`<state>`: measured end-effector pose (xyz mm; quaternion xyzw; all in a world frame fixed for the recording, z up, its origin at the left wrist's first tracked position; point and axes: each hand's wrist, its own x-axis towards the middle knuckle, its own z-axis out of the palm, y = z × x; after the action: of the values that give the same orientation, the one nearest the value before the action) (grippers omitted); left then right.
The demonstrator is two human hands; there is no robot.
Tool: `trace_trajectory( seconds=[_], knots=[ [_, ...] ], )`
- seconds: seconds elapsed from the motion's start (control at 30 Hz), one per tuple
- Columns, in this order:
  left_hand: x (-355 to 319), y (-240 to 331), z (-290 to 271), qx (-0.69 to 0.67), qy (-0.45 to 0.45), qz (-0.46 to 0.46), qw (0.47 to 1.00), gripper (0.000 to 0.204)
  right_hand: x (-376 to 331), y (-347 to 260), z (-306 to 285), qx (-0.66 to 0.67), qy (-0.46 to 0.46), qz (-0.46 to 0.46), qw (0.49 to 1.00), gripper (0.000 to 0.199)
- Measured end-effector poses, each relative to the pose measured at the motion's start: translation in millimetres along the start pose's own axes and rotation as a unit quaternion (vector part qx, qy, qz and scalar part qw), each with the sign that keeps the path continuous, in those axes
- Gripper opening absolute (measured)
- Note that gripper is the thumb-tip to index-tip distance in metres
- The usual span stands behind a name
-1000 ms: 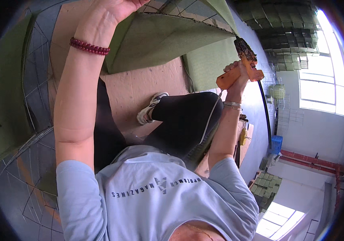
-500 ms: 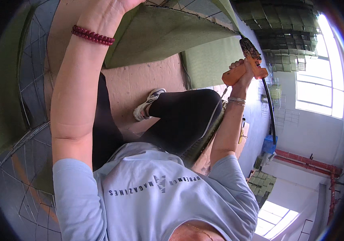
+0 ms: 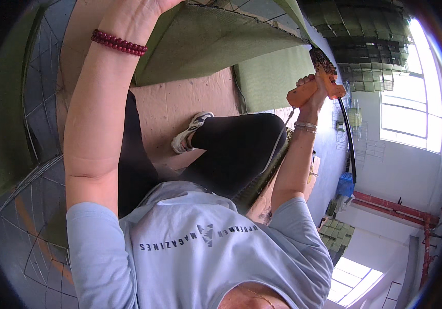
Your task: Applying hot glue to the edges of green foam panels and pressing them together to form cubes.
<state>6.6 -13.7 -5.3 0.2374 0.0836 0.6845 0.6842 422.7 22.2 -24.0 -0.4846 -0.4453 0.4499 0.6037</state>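
My right hand (image 3: 311, 93) is closed round the handle of an orange glue gun (image 3: 328, 85). Its nozzle end is crusted black, and a long black glue stick (image 3: 348, 136) sticks out of the back. The nozzle is at the corner of a green mesh-textured panel (image 3: 215, 44), where a green strip (image 3: 294, 18) rises; contact cannot be made out. My left hand (image 3: 163, 4) reaches the top edge beside the panel, its fingers cut off from view. Red beads circle that wrist.
A pale cord (image 3: 275, 149) runs from the gun past my bent knee. Another green panel (image 3: 272, 77) stands on brown cardboard (image 3: 195, 98). Wire grids (image 3: 40, 257) and a large green panel (image 3: 2, 108) are at left. Green stacks (image 3: 360, 36), a blue crate (image 3: 345, 184) and red pipes (image 3: 401, 208) are at right.
The glue gun and my right hand have shifted very slightly to the right. My left forearm has moved a little, and the grip on the gun is the same.
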Motion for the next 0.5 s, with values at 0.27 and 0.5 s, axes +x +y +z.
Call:
trace_trajectory(
  seconds=[0.27, 0.5],
  knots=[
    [-1.3, 2.9, 3.2, 0.014, 0.007, 0.004, 1.0, 0.017, -2.6, -0.7, -0.6, 0.008, -0.014, 0.007, 1.0, 0.014],
    [0.5, 3.3, 3.1, 0.016, 0.008, -0.001, 1.0, 0.018, -13.0, -1.2, 9.1, 0.019, -0.024, 0.002, 1.0, 0.012]
  ],
)
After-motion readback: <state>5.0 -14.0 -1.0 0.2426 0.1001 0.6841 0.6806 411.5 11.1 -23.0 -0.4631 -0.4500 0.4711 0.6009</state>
